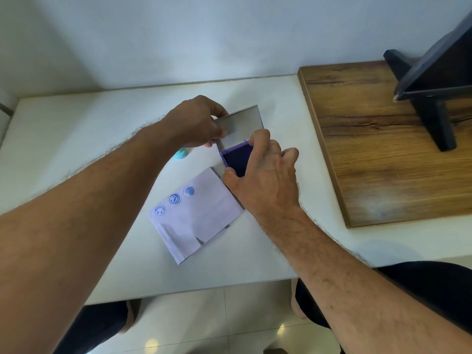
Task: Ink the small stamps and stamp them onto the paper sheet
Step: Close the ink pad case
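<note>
A purple ink pad (pixel 236 158) sits open on the white table (pixel 76 118), its grey metal lid (pixel 241 125) raised. My left hand (pixel 198 122) pinches the lid's left edge. My right hand (pixel 263 175) grips the pad's base, thumb at its near corner and fingers at its far side. A folded pale paper sheet (pixel 196 218) lies just in front of the pad and bears three blue stamp prints (pixel 175 199) along its left edge. A small teal stamp (pixel 180 153) lies on the table, partly hidden under my left hand.
A wooden board (pixel 383 149) lies on the table's right side with a black stand (pixel 431 93) on it. A pale wall runs behind the table. My knees and the tiled floor show below the table's near edge.
</note>
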Available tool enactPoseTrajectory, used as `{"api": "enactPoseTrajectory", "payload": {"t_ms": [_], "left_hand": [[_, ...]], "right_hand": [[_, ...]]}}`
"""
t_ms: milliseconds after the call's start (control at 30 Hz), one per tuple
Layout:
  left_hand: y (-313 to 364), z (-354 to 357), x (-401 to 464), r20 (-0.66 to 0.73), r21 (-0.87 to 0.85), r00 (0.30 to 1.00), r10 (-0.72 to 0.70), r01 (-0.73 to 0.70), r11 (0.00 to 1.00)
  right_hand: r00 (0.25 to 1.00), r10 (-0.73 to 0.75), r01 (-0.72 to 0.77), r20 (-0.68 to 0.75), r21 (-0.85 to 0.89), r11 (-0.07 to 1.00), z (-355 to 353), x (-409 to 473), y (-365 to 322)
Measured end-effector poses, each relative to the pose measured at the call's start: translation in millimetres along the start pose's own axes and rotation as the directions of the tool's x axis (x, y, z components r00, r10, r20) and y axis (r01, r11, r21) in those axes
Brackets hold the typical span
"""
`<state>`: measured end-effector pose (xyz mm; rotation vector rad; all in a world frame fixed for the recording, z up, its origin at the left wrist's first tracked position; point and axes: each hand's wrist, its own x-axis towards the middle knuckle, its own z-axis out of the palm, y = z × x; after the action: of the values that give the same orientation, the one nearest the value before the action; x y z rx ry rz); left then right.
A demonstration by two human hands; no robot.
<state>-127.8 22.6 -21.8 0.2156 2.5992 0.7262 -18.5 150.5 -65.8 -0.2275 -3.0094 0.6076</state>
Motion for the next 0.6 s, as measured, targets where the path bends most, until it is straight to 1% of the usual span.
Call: {"api": "enactPoseTrajectory", "payload": {"t_ms": [133,233,400,533,600], "left_hand": [[5,-10,-12,0.080,0.050,0.995,0.053,-0.057,0.997],[10,-10,-23,0.143,0.098,0.988,0.064,-0.078,0.992],[15,-1,-36,0.124,0.181,0.988,0.088,-0.110,0.977],[17,7,-42,0.111,0.249,0.986,0.122,-0.146,0.957],[18,13,-45,0.111,0.307,0.987,0.118,-0.147,0.940]], "right_hand": [[0.998,0.057,-0.059,0.013,0.111,0.992,-2,2,1],[0.995,0.095,-0.097,0.022,0.180,0.979,-6,4,2],[0.992,0.107,-0.121,0.065,0.277,0.953,-18,4,5],[0.980,0.152,-0.192,0.129,0.399,0.897,-29,7,13],[0.975,0.176,-0.217,0.134,0.433,0.875,-35,8,16]]}}
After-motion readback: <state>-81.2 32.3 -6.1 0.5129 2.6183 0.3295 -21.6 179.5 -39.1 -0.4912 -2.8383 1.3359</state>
